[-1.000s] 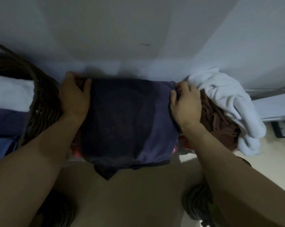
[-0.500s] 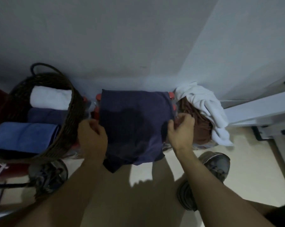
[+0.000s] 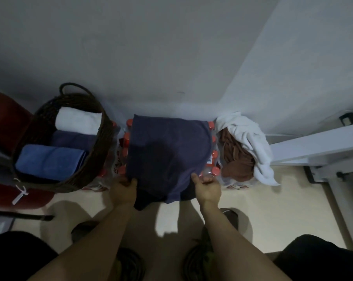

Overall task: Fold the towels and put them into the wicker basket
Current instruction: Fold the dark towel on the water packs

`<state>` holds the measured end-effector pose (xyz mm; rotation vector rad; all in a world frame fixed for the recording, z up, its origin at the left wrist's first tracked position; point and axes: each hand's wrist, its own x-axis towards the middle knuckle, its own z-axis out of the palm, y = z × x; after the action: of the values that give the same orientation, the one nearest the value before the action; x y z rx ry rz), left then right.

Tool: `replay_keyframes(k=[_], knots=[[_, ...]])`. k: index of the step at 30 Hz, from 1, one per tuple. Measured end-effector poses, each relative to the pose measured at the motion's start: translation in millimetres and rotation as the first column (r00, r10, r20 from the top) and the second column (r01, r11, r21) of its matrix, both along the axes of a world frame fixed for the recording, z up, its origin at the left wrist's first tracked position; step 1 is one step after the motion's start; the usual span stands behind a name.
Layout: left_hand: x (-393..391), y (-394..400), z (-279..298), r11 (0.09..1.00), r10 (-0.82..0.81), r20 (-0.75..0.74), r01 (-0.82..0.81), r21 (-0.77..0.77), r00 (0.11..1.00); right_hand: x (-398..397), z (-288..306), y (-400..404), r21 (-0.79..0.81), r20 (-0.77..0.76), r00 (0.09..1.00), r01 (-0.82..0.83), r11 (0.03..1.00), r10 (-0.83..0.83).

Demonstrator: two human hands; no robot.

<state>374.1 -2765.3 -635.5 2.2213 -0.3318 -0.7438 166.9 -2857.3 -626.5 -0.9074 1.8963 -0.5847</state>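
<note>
Two hands meet the near edge of the dark navy towel [image 3: 167, 151], which lies spread flat over a pack of red-capped bottles [image 3: 213, 159] against the wall. The left hand [image 3: 123, 188] pinches the towel's near left corner, thumb on top; the right hand [image 3: 209, 187] sits just beside the near right corner, fingers loosely curled, and whether it holds cloth I cannot tell. The towel's long axis looks to run away from the person toward the wall, so the next fold would likely carry this near edge forward — each grip already at its own corner. A darker flap hangs off the near edge between the hands.

The wicker basket [image 3: 102, 138] stands just left of the towel, nearer the left hand. It is dark, coarse-woven and oval, holding a white roll [image 3: 78, 121], a navy fold [image 3: 72, 138] and a plush blue fold [image 3: 49, 161]. Right of the towel lies a soft heap — a crumpled white towel [image 3: 250, 138] over a brown one [image 3: 238, 161], both unfolded.
</note>
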Motion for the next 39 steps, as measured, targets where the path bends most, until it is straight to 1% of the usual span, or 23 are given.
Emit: replay_keyframes(k=[2,4,7,9,11,13,14,16,18,19,20,22,23,26,29,30,31,33,34,36,37,38,39], knots=[[3,-1,-1,0.999,-0.004,-0.039,0.006,0.037,0.999,5,-2,-2,0.095,0.062,0.998,0.027,0.995,-0.033],[9,0,-1,0.995,-0.053,-0.060,0.057,0.079,0.997,11,-3,-4,0.135,0.108,0.993,0.032,0.990,-0.047],[17,-3,9,0.982,-0.119,-0.139,0.138,0.133,0.983,13,2,-7,0.200,0.106,0.994,-0.004,0.980,-0.017],[27,-5,19,0.965,-0.175,-0.218,0.211,0.155,0.960,9,7,-8,0.238,0.115,0.989,-0.115,0.964,0.090],[44,-8,32,0.957,-0.177,-0.344,0.243,0.158,0.922,0,18,-13,0.268,0.174,0.956,-0.278,0.922,0.238],[61,-11,48,0.960,-0.165,-0.458,0.249,0.128,0.873,-10,30,-21,0.310,0.271,0.914,-0.379,0.872,0.301],[67,-11,56,0.963,-0.171,-0.478,0.248,0.104,0.861,-15,36,-25,0.322,0.281,0.908,-0.394,0.861,0.311],[73,-11,68,0.964,-0.198,-0.464,0.256,0.066,0.863,-23,47,-36,0.303,0.229,0.928,-0.355,0.884,0.294],[74,-10,74,0.959,-0.218,-0.416,0.272,0.074,0.883,-32,55,-47,0.258,0.093,0.928,-0.372,0.892,0.361],[73,-10,75,0.960,-0.219,-0.395,0.270,0.077,0.892,-36,60,-51,0.258,0.026,0.898,-0.431,0.865,0.440],[73,-10,75,0.964,-0.209,-0.384,0.256,0.073,0.899,-41,63,-54,0.272,-0.002,0.851,-0.505,0.819,0.525],[73,-11,75,0.976,-0.175,-0.380,0.211,0.055,0.908,-51,65,-57,0.304,0.028,0.765,-0.620,0.723,0.644],[73,-12,74,0.976,-0.176,-0.349,0.209,0.058,0.920,-54,66,-57,0.315,0.043,0.746,-0.641,0.700,0.664],[75,-17,73,0.949,-0.274,-0.149,0.292,0.117,0.950,-57,66,-56,0.285,-0.028,0.717,-0.662,0.693,0.697],[76,-25,72,0.933,-0.335,-0.044,0.338,0.124,0.941,-59,71,-62,0.349,-0.127,0.660,-0.669,0.657,0.740],[76,-29,72,0.932,-0.341,-0.025,0.341,0.120,0.940,-60,73,-64,0.355,-0.143,0.670,-0.652,0.670,0.728],[75,-34,72,0.936,-0.337,-0.010,0.336,0.104,0.941,-60,75,-68,0.321,-0.161,0.703,-0.626,0.711,0.692],[74,-43,73,0.961,-0.277,-0.022,0.277,0.002,0.961,-57,79,-73,0.145,-0.225,0.797,-0.541,0.828,0.560],[73,-48,74,0.972,-0.231,-0.053,0.227,-0.066,0.972,-54,82,-75,0.046,-0.220,0.855,-0.472,0.880,0.470],[70,-55,79,0.969,-0.166,-0.185,0.125,-0.213,0.969,-46,86,-78,-0.088,-0.120,0.942,-0.325,0.942,0.313],[68,-58,80,0.954,-0.167,-0.274,0.085,-0.288,0.947,-42,86,-79,-0.120,-0.100,0.953,-0.296,0.948,0.285],[66,-59,79,0.940,-0.191,-0.325,0.077,-0.332,0.926,-39,86,-79,-0.129,-0.131,0.946,-0.312,0.941,0.295],[63,-58,78,0.933,-0.224,-0.319,0.108,-0.343,0.921,-36,83,-76,-0.128,-0.202,0.921,-0.362,0.923,0.333]])
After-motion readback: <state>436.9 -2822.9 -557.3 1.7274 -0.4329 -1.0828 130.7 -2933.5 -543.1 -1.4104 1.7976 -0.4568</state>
